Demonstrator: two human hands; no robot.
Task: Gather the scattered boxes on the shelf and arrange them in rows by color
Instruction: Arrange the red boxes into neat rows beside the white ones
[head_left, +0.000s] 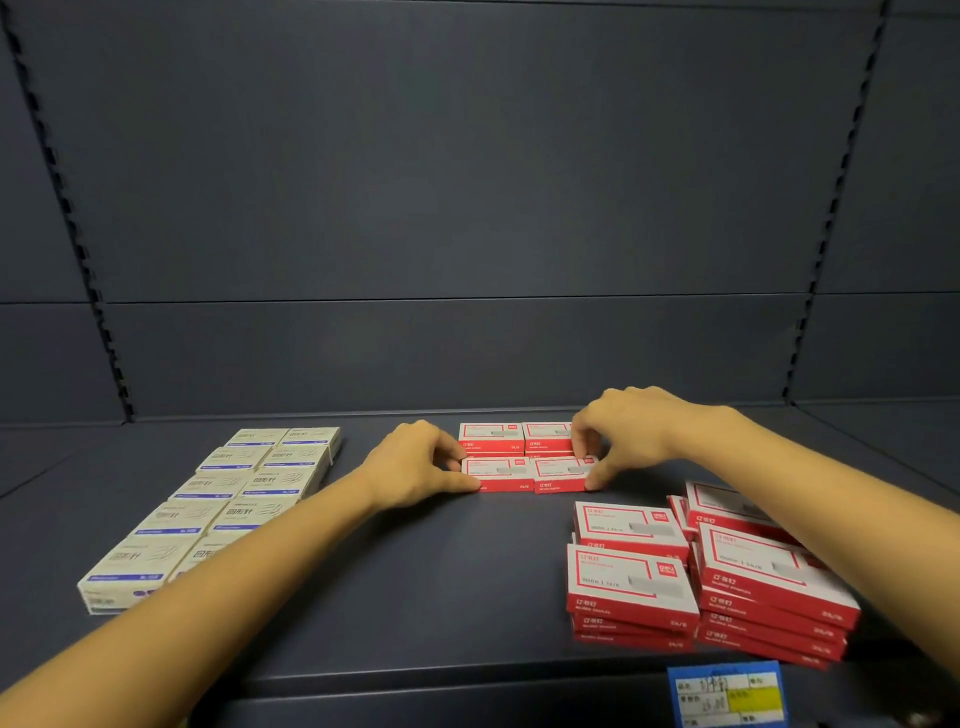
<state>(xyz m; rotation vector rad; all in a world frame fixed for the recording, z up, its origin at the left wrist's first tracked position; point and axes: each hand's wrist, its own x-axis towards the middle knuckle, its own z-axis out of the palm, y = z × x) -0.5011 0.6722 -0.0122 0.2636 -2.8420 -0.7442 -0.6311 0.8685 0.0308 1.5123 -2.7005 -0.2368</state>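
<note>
Cream boxes (218, 506) with blue bands are already laid in two neat rows along the shelf's (415, 597) left side, running front to back, so that colour appears finished. Near the back edge at the middle, four red boxes (524, 460) form a small block; the left hand (421, 467) is pressed, fingers curled, against its left end, while the right hand (618, 436) is pinched on its right-hand boxes. Loosely stacked red boxes (711, 577) at the front right corner are judged still unsorted.
</note>
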